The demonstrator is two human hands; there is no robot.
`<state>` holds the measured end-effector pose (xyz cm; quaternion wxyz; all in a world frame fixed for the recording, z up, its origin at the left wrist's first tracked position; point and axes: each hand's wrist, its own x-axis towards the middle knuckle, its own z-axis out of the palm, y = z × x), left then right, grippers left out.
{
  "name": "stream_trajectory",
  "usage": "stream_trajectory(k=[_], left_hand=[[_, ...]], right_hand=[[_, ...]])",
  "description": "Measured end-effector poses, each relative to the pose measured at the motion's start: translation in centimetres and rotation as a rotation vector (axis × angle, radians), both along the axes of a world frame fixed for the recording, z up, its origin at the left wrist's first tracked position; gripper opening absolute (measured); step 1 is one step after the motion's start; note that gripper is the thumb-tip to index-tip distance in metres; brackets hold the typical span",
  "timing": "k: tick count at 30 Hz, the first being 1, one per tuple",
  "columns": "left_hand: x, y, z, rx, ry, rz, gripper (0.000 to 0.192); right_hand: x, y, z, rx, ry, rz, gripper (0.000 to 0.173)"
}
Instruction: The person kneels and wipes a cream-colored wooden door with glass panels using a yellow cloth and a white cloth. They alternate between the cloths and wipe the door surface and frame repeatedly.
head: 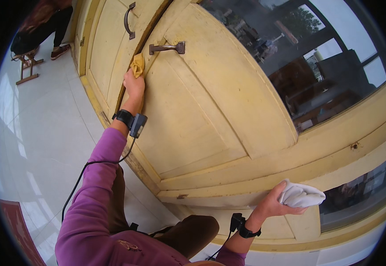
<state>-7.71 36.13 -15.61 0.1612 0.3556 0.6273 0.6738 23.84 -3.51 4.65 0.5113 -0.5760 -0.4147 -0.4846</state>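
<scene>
My left hand (134, 86) holds a crumpled yellow cloth (137, 66) against the edge of a cream-painted wooden door (186, 109), beside the gap between it and the neighbouring door. Just above and to the right of that cloth is a dark metal pull handle (167, 48) on the door. In my right hand (272, 202) is a folded white cloth (302, 196), gripped between thumb and fingers in front of the lower right woodwork. Each wrist wears a black strap with a small cabled device.
A second door (106, 50) with a curved handle (128, 20) stands at upper left. Glass panes (332, 66) fill the upper right. A person (43, 30) sits on a low wooden stool (28, 68) on the tiled floor (46, 116). A red mat (20, 229) lies at lower left.
</scene>
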Motion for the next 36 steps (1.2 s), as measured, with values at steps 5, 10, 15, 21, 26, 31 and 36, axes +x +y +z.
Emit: stream_trajectory(k=[5, 10, 15, 21, 26, 31, 36], left_hand=[[4.4, -2.0, 4.8, 0.4, 0.17, 0.028, 0.036], [4.6, -3.3, 8.2, 0.387, 0.16, -0.013, 0.041], [8.0, -8.2, 9.0, 0.49, 0.25, -0.037, 0.046], [16.1, -20.8, 8.6, 0.54, 0.367, -0.29, 0.058], [20.8, -30.3, 9.4, 0.621, 0.319, -0.653, 0.052], [22.9, -32.0, 9.3, 0.61, 0.189, -0.695, 0.055], [21.4, -29.1, 6.3, 0.77, 0.415, -0.679, 0.051]], right_hand=[[0.0, 0.2, 0.0, 0.011, 0.006, 0.017, 0.095], [0.0, 0.2, 0.0, 0.031, 0.042, 0.059, 0.097], [0.0, 0.2, -0.1, 0.008, 0.009, 0.035, 0.1], [0.4, 0.2, -0.1, 0.0, -0.032, 0.032, 0.102], [0.8, 0.0, -0.1, -0.01, -0.072, 0.007, 0.103], [0.9, 0.0, -0.1, -0.018, -0.08, -0.014, 0.103], [0.7, 0.1, -0.2, 0.002, -0.087, -0.079, 0.103]])
